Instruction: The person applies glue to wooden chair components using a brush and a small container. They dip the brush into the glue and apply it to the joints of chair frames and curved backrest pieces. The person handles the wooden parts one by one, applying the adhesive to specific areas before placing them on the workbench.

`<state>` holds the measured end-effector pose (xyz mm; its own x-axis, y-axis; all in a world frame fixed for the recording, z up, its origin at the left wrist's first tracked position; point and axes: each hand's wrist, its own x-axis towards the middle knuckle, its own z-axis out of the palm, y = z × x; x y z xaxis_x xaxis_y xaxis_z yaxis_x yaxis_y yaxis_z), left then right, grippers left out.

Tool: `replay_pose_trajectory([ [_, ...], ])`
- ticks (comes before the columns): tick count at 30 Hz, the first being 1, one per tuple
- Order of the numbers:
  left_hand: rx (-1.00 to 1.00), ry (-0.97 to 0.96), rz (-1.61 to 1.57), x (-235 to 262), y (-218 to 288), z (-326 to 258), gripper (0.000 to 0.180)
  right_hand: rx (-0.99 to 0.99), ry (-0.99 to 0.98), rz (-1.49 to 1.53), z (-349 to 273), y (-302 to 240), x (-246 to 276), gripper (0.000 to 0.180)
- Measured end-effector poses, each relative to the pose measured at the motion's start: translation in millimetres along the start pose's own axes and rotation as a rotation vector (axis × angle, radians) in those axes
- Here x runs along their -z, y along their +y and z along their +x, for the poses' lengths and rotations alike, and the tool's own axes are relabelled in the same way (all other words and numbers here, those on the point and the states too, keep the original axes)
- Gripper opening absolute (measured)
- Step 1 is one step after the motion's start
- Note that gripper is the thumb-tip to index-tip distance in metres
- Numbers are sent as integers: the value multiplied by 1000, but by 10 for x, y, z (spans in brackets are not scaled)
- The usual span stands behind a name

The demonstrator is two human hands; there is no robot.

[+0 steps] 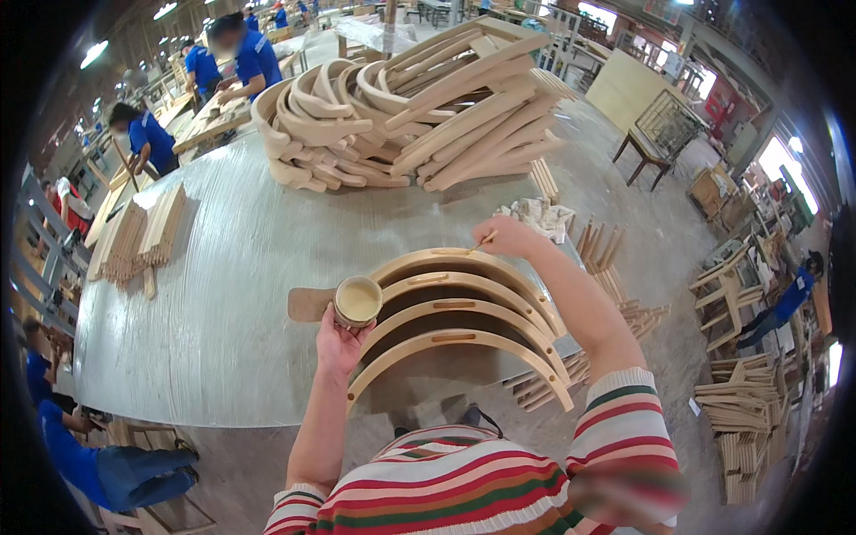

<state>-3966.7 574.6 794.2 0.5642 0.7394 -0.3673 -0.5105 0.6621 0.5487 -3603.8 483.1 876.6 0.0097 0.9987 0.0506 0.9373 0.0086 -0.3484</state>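
Glossy and grey, the worktable (pixel 223 330) carries 4 curved wooden rails (pixel 406 261), set in a row close to our body. Each rail shows a slot in its upper edge. We judge the work to be at the slot of the farthest rail, near which the tip of a thin stick (pixel 485 239) points; the other 3 slots look too small for us to tell whether anything coats them, so we cannot say how much is done or left. Our right hand (pixel 502 236) reaches past the rails, its forearm slanting in from the lower right, fingers pinched around the stick. Our left hand (pixel 341 348) rises at the rails' left side, fingers curled partway around a cup (pixel 360 322) of cream-coloured liquid (pixel 359 299). Just left of the cup lies a flat brown piece (pixel 308 304); beside the right hand sits a crumpled white cloth (pixel 542 217). Farther out, we see a large pile of bent wooden parts (pixel 473 129) and bundles of slats (pixel 120 242), then workers in blue shirts (pixel 256 62).
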Motion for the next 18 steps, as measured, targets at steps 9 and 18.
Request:
replay_pose_trajectory([
  [9, 227, -105, 212, -1269, -983, 659, 31, -442, 1108, 1198, -1563, 962, -165, 7],
  [18, 610, -342, 857, -2464, -2835, 1871, 33, -583, 1573, 2264, -2857, 1249, -1177, 24],
])
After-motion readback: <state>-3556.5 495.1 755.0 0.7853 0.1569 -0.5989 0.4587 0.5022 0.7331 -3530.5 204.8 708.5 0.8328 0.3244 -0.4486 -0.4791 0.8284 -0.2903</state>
